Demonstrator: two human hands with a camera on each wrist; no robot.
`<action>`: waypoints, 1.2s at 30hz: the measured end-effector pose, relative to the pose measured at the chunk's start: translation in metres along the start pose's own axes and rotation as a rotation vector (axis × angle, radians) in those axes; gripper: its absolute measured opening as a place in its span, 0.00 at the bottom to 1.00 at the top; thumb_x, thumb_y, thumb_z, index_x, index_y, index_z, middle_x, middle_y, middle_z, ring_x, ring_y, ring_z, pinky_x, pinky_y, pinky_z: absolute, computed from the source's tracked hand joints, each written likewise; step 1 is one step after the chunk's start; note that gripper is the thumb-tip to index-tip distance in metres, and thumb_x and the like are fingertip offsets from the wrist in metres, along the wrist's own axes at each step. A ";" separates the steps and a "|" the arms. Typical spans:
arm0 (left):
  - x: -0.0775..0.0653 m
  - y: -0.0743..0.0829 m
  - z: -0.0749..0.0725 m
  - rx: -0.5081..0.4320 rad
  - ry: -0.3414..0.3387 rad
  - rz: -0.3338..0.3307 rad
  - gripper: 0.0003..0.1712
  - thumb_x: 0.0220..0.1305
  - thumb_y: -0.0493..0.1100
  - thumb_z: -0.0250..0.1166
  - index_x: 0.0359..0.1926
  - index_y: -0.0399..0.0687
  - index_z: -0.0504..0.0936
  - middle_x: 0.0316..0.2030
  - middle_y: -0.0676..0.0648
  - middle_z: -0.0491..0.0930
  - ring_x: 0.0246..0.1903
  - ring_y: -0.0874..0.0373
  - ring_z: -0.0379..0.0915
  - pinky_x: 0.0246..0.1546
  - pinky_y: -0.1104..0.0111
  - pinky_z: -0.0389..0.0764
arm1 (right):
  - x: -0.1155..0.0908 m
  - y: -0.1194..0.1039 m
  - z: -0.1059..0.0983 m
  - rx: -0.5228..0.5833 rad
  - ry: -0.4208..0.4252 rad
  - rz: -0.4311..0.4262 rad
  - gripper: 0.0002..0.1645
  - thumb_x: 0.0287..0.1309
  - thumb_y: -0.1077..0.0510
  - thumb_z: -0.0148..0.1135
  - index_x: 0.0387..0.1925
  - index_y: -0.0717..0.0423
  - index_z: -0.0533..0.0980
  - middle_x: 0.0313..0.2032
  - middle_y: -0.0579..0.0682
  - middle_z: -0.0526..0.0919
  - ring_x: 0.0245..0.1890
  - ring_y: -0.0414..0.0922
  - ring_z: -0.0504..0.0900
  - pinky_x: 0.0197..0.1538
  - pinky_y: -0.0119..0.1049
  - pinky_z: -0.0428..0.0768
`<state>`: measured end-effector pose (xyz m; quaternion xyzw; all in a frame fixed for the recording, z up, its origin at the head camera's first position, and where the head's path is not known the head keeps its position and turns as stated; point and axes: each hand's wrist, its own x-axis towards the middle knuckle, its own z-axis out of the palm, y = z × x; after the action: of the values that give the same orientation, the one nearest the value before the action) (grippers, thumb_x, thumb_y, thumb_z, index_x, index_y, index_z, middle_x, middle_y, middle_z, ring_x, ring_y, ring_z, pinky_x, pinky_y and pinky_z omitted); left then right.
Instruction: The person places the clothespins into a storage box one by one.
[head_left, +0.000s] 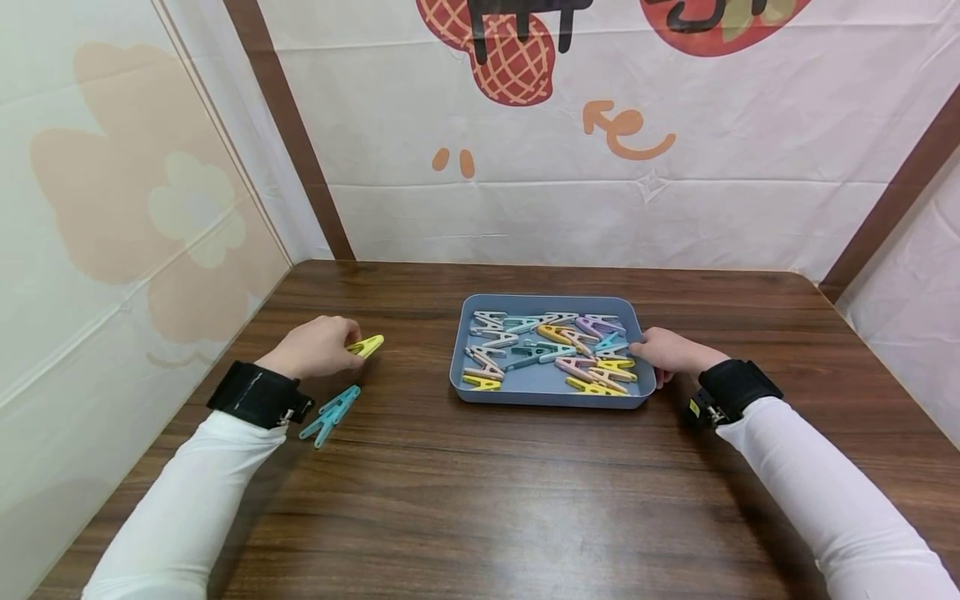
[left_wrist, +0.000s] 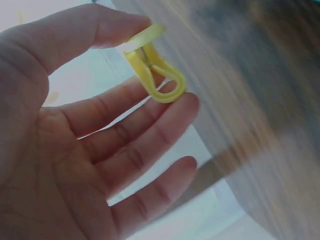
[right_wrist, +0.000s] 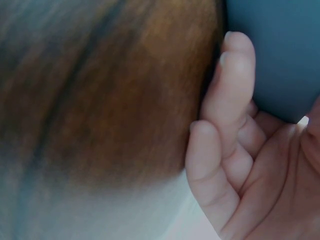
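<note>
My left hand [head_left: 318,346] pinches a yellow clothespin [left_wrist: 160,80] between thumb and fingers, at the left part of the table. Just below that hand, a light-blue clothespin [head_left: 331,415] lies on the wood. At the right end of a blue-grey tray [head_left: 551,398], my right hand [head_left: 675,352] grips the rim, its thumb over the edge and its curled fingers [right_wrist: 235,85] against the outer wall. Several clothespins in yellow, pink, teal, white and purple lie spread inside the tray.
The dark wooden table [head_left: 480,492] reaches back to a white printed curtain [head_left: 375,108]. Another pale curtain [head_left: 112,317] with a flower print hangs along the left edge. Black bands with cameras circle both wrists.
</note>
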<state>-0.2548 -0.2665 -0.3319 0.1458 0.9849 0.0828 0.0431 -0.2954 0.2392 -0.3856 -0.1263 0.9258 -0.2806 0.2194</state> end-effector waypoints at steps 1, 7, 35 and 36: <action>0.003 0.003 -0.001 0.006 0.013 0.012 0.11 0.57 0.42 0.68 0.37 0.40 0.80 0.26 0.49 0.75 0.24 0.55 0.68 0.25 0.62 0.68 | 0.000 0.000 0.000 0.000 0.000 -0.001 0.17 0.71 0.58 0.43 0.39 0.70 0.73 0.14 0.49 0.76 0.14 0.41 0.76 0.22 0.33 0.73; 0.021 0.028 -0.005 0.052 0.098 0.104 0.11 0.58 0.43 0.67 0.39 0.41 0.80 0.29 0.48 0.77 0.25 0.55 0.68 0.25 0.62 0.69 | 0.000 0.001 0.000 0.003 0.002 -0.005 0.17 0.71 0.58 0.42 0.37 0.69 0.73 0.15 0.49 0.76 0.14 0.41 0.76 0.22 0.33 0.73; 0.076 0.178 0.028 0.155 -0.151 0.546 0.12 0.58 0.47 0.71 0.39 0.45 0.84 0.30 0.52 0.76 0.29 0.58 0.66 0.31 0.69 0.66 | 0.001 0.002 0.001 0.007 0.007 0.004 0.18 0.72 0.57 0.42 0.41 0.70 0.73 0.15 0.50 0.76 0.15 0.42 0.77 0.23 0.35 0.73; 0.077 0.180 0.030 0.160 -0.163 0.559 0.12 0.58 0.48 0.71 0.38 0.45 0.84 0.29 0.53 0.76 0.28 0.59 0.66 0.31 0.70 0.66 | 0.001 0.003 0.001 0.008 0.007 0.002 0.18 0.72 0.57 0.42 0.41 0.70 0.73 0.15 0.50 0.76 0.15 0.42 0.77 0.23 0.35 0.74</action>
<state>-0.2748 -0.0695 -0.3344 0.4205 0.9032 0.0015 0.0858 -0.2966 0.2405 -0.3882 -0.1234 0.9257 -0.2843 0.2170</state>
